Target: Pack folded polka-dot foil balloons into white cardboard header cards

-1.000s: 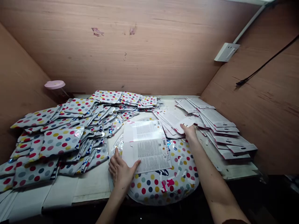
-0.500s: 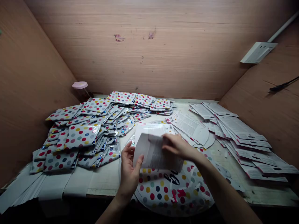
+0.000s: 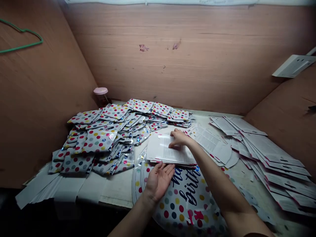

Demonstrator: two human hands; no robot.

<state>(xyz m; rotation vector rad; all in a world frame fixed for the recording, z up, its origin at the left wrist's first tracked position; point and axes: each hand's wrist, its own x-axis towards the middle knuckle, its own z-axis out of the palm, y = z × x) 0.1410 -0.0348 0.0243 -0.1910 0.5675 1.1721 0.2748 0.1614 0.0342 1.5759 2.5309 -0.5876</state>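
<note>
A stack of white printed cards (image 3: 158,149) lies on flat polka-dot foil balloons (image 3: 177,210) with dark birthday lettering. My left hand (image 3: 159,181) is palm up at the stack's near edge, fingers stretched out and fingertips by the card edges. Over the top of the stack is my right hand (image 3: 179,138), its thumb and forefinger apart, touching or just above the top card; I see nothing held in it. Small pink scraps (image 3: 197,215) rest on the top balloon.
Folded polka-dot packets (image 3: 98,141) are heaped at left and back. More printed cards (image 3: 209,143) lie right of the stack, with a larger fanned pile (image 3: 269,154) beyond. White paper strips (image 3: 69,189) overhang the front left edge. A pink-lidded container (image 3: 100,93) stands behind.
The card that was held up between both hands is down on the stack. My left hand has let go and turned palm up. My right hand has moved back over the stack; the view has shifted.
</note>
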